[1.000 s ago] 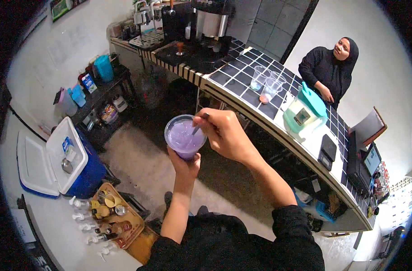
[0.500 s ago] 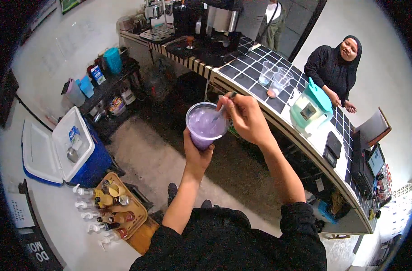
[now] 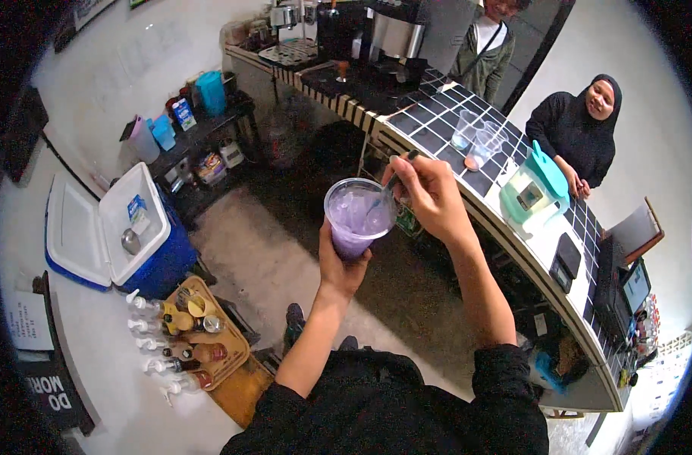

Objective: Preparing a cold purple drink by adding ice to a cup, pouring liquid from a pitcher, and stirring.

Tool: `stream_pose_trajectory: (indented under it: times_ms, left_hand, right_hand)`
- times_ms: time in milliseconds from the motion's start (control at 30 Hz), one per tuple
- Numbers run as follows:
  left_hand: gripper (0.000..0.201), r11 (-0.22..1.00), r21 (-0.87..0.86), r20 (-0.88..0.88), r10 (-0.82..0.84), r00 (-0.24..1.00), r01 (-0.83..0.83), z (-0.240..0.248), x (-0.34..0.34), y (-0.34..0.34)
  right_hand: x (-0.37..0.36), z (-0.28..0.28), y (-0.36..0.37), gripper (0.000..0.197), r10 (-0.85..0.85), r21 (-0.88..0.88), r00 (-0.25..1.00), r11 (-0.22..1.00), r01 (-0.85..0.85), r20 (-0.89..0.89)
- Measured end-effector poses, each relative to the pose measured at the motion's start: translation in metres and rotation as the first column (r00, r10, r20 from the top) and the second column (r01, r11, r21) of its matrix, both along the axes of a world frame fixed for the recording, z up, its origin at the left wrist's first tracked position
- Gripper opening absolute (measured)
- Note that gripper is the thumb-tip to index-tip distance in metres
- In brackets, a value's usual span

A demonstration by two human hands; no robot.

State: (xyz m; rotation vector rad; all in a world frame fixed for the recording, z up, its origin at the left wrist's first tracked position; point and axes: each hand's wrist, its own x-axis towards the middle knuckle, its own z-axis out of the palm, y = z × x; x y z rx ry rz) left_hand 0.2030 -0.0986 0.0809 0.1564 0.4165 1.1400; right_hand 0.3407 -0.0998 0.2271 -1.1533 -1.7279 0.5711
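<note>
My left hand (image 3: 341, 267) is wrapped round the lower part of a clear plastic cup (image 3: 351, 244) of pale purple drink, which looks to have ice in it. The cup is held up over the floor, its open top tilted toward me. In my right hand (image 3: 431, 199), above the cup's right rim, a slim dark-handled spoon (image 3: 412, 155) is pinched between the fingers. Its lower end dips into the drink, so the bowl is hidden. Both hands are in front of my body, left of the tiled counter (image 3: 429, 115).
On the counter stand clear cups (image 3: 484, 145), a teal-lidded pitcher (image 3: 534, 186) and a black scale (image 3: 566, 262). Two people (image 3: 577, 125) stand beyond it. To the left are an open blue cooler (image 3: 160, 262) and a tray (image 3: 228, 364) of pump bottles. A low shelf (image 3: 202, 140) stands by the wall.
My view has shifted, so the room sits lower and farther right in the picture. The person at the back shows more fully. The spoon stays in the cup, its angle slightly changed.
</note>
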Motion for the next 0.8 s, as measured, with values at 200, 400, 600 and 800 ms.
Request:
stream_pose_trajectory:
  times_ms: [200, 400, 600, 800]
  left_hand:
    - [0.043, 1.000, 0.001, 0.083, -0.024, 0.996, 0.024, 0.005, -0.005, -0.009]
    - [0.045, 0.999, 0.000, 0.036, 0.035, 0.999, -0.035, 0.002, -0.013, -0.014]
    - [0.046, 0.995, 0.049, 0.041, 0.090, 0.995, -0.092, 0.009, -0.014, -0.019]
    - [0.049, 0.997, 0.036, 0.097, 0.058, 0.994, -0.062, -0.003, -0.024, -0.017]
  right_hand:
    - [-0.006, 0.000, -0.001, 0.036, 0.062, -0.056, 0.997, 0.997, -0.059, 0.047]
    - [-0.014, -0.011, 0.000, 0.038, 0.140, 0.048, 0.990, 0.989, -0.140, -0.007]
    - [-0.020, -0.003, -0.006, 0.039, 0.081, -0.007, 0.997, 0.997, -0.081, -0.011]
    - [-0.026, -0.004, -0.005, 0.037, 0.084, 0.019, 0.996, 0.996, -0.084, -0.029]
